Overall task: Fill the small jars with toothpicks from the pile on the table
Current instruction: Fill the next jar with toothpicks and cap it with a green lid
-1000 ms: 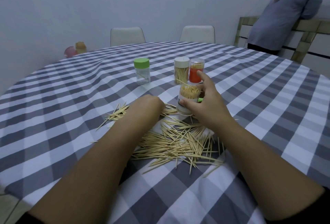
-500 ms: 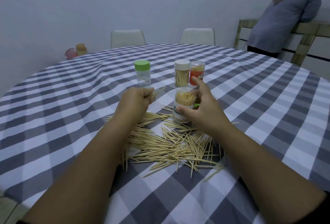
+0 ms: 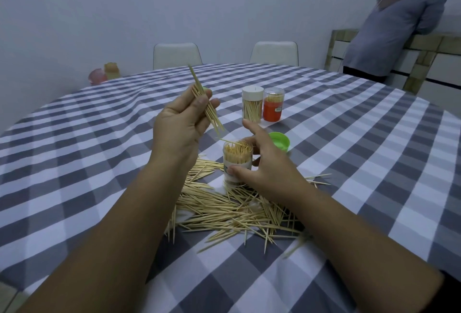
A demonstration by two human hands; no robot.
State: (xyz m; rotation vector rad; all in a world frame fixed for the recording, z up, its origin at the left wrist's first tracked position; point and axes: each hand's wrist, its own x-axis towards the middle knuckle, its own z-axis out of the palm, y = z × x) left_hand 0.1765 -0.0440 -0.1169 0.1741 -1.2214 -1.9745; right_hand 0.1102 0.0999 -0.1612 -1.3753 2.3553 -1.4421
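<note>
A pile of toothpicks (image 3: 232, 210) lies spread on the checked tablecloth in front of me. Among them stands an open clear jar (image 3: 237, 161), packed with upright toothpicks. My right hand (image 3: 264, 165) grips this jar from the right, thumb on its front. My left hand (image 3: 182, 125) is raised to the left of and above the jar, pinching a small bundle of toothpicks (image 3: 207, 105) that slants down toward the jar's mouth. A white-lidded jar (image 3: 252, 106) holding toothpicks and a clear jar with an orange label (image 3: 273, 104) stand farther back. The green-lidded jar is almost hidden behind my left hand.
A loose green lid (image 3: 280, 141) lies just right of the open jar. The round table (image 3: 349, 138) carries a grey-and-white checked cloth. Two white chairs (image 3: 177, 55) stand at its far side. A person in grey (image 3: 399, 25) leans on a counter at the back right.
My left hand has risen from the pile with a bundle of toothpicks and now holds it above the open jar. My right hand has stayed on the jar.
</note>
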